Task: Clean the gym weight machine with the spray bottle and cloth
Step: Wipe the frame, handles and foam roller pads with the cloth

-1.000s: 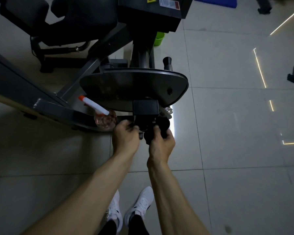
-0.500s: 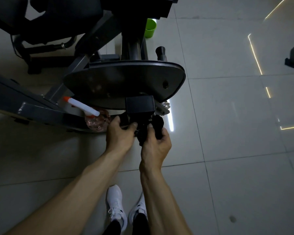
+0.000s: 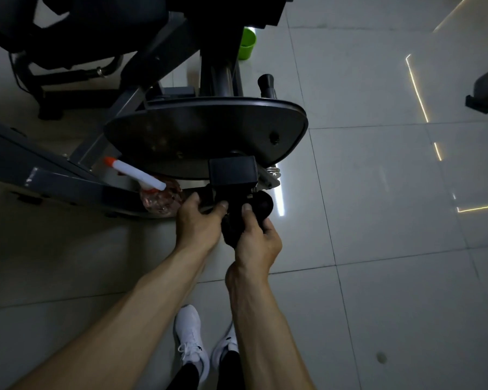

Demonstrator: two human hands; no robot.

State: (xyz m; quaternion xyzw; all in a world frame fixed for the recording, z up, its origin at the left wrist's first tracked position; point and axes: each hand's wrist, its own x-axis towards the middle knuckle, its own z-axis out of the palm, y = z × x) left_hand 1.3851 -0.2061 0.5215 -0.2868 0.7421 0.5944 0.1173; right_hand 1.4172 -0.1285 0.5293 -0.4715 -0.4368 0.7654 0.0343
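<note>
Two-handed wiping at the weight machine's black fitting.
Left hand grips the fitting; right hand pinches the dark cloth against it. The spray bottle lies just left of them. Most of the machine is probably unwiped.

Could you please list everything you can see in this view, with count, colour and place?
dark grey gym weight machine: one, dark grey and black, upper left to centre
black oval plate: one, black, centre, on the machine
clear plastic spray bottle: one, clear with white nozzle, orange tip, beside the machine's base beam
black cloth: one, black, in the right hand
green cup: one, green, floor behind the machine
pale tiled floor: one, pale grey, all around
white sneakers: two, white, bottom centre
left hand: one, gripping a black machine part under the plate
right hand: one, holding the cloth
</note>
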